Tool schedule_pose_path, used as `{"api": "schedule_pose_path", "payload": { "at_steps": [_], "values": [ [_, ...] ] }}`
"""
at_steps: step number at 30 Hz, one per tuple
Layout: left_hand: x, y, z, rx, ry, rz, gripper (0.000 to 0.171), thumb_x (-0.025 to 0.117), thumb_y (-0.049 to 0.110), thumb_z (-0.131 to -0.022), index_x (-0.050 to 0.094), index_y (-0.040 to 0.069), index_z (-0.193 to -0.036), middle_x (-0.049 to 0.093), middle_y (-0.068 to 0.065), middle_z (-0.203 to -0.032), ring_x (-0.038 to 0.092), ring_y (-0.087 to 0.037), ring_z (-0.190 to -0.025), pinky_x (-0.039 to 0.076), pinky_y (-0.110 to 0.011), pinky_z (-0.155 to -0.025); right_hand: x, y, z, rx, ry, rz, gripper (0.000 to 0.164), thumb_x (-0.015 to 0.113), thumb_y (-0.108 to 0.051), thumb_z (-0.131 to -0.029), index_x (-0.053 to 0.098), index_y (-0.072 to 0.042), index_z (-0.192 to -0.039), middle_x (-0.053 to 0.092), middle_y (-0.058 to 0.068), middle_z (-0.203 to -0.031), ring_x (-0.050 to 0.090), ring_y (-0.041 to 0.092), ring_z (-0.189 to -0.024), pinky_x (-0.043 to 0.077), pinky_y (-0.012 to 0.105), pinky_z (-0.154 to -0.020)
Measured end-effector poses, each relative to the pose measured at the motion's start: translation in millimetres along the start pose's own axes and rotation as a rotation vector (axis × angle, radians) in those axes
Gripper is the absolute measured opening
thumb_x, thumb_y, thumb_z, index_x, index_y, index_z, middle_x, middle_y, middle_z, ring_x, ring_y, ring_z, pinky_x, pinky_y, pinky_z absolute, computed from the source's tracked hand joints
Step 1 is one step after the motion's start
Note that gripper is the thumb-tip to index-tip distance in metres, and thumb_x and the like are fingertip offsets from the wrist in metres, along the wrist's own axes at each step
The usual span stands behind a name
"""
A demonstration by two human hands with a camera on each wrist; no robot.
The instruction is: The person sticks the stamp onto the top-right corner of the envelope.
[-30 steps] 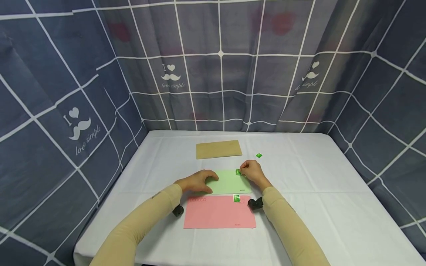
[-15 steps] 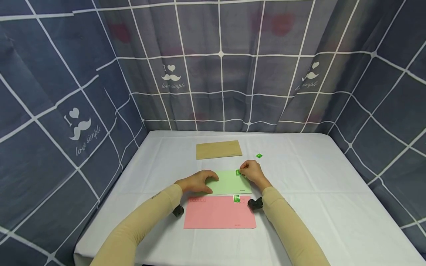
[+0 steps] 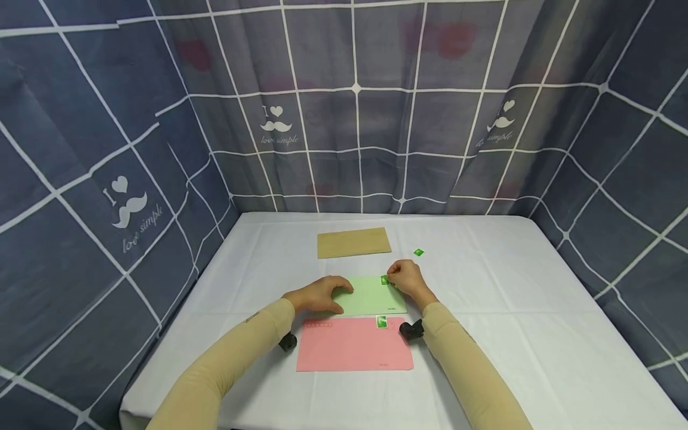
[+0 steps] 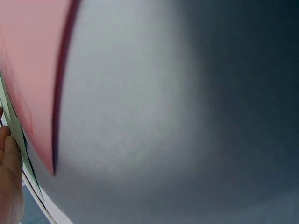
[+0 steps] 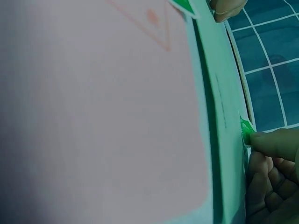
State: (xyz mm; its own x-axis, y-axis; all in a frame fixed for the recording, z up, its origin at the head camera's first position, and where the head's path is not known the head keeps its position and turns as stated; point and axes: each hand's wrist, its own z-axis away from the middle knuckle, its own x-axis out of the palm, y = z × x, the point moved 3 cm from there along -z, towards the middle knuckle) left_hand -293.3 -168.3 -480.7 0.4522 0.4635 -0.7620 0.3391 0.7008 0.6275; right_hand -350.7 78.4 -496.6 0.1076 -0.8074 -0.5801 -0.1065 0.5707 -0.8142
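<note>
A pale green envelope (image 3: 368,298) lies in the middle of the table in the head view. My left hand (image 3: 321,292) rests at its left end, thumb and fingers spread apart over the paper. With thumb and forefinger, my right hand (image 3: 407,278) pinches a green stamp (image 5: 245,131) at the envelope's upper right corner; the right wrist view shows the thumb on the stamp's edge, other fingers curled in. Closer to me lies a pink envelope (image 3: 352,346), bearing a white-edged green stamp (image 3: 381,322) at its upper right. Only part of the left hand (image 4: 10,177) shows in the left wrist view.
Behind the green envelope lies a brown envelope (image 3: 353,243), and right of that a loose green stamp (image 3: 418,252). A white cloth (image 3: 516,334) covers the table. Dark checked curtains (image 3: 322,119) enclose the back and both sides.
</note>
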Motion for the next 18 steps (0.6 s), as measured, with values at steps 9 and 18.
{"api": "schedule_pose_path", "payload": {
  "at_steps": [9, 18],
  "values": [
    [-0.6, 0.0, -0.9, -0.008, 0.0, 0.008, 0.052, 0.084, 0.01, -0.08, 0.063, 0.014, -0.127, 0.058, -0.004, -0.139, 0.048, -0.025, -0.135, 0.038, -0.044, -0.116, 0.3, -1.4, -0.7, -0.011, 0.017, 0.021, 0.007, 0.072, -0.005, -0.087, 0.069, -0.002, -0.081, 0.066, 0.008, -0.075, 0.056, 0.014, -0.064, 0.045, 0.023, -0.056],
    [-0.3, 0.3, -0.6, -0.009, -0.004, 0.0, 0.052, 0.084, 0.011, -0.08, 0.063, 0.014, -0.127, 0.058, -0.003, -0.138, 0.048, -0.026, -0.137, 0.037, -0.045, -0.117, 0.4, -0.2, -1.5, -0.016, 0.013, 0.045, 0.008, 0.072, -0.004, -0.085, 0.068, -0.004, -0.078, 0.066, 0.007, -0.075, 0.056, 0.015, -0.065, 0.045, 0.023, -0.056]
  ]
}}
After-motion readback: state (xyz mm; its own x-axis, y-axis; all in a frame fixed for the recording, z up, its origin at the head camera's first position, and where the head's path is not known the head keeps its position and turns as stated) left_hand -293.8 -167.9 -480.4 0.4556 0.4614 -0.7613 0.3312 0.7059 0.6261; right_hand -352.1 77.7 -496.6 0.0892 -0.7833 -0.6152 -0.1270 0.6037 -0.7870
